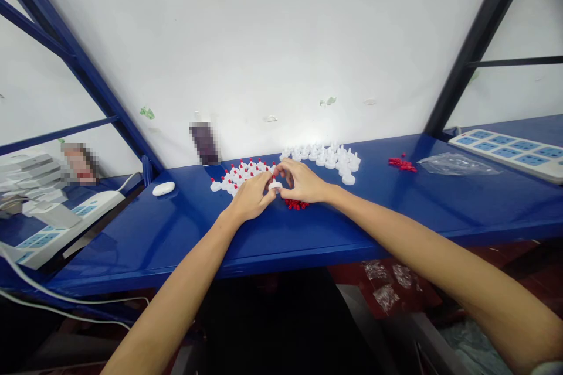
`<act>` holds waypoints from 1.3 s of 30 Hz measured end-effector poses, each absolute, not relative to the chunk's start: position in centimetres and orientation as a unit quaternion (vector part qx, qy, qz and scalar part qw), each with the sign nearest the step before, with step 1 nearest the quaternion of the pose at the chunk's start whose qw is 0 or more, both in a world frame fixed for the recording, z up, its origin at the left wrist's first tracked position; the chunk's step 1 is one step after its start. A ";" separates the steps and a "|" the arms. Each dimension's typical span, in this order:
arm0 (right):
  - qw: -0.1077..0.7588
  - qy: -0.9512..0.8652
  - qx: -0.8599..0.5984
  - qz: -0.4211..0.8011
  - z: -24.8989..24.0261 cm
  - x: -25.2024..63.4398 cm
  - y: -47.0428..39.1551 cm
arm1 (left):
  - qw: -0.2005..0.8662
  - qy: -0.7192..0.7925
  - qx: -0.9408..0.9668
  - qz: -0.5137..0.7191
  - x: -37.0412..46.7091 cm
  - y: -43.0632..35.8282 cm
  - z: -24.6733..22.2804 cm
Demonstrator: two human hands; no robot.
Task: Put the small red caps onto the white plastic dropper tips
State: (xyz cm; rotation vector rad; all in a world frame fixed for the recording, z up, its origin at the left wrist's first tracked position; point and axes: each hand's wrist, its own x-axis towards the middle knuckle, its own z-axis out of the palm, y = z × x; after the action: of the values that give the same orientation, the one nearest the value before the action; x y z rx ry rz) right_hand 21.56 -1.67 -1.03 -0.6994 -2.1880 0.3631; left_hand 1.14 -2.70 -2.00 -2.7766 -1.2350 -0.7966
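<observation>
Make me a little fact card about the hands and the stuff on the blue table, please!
Left hand: holding a white cap
Right hand: holding the same white cap
Red-tipped caps: grouped beyond the left hand
Plain caps: grouped beyond the right hand
Near red pile: close by the right hand
Far red pile: farther right, beside the clear bag
White oval thing: near the table's left end

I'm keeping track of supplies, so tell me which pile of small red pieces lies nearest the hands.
The red pile just below the right hand in the picture; the other red pile lies farther right, beside the clear plastic.
</observation>
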 end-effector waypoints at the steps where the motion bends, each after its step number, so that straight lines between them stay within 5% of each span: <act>1: 0.388 -0.865 -0.280 0.152 -1.1 21.6 -1.7 | -0.003 -0.398 -0.882 -0.253 1.1 -2.7 -2.0; 39: 0.304 -0.920 -0.213 0.126 -1.8 20.4 -1.8 | -0.003 -0.370 -0.887 -0.277 0.5 -1.9 -2.0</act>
State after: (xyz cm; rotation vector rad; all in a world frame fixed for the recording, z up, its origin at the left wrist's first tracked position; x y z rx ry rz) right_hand 20.42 -1.84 -1.78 -0.5635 -2.4364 0.3338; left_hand 0.46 -1.86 -2.04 -2.7907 -1.1654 -0.8708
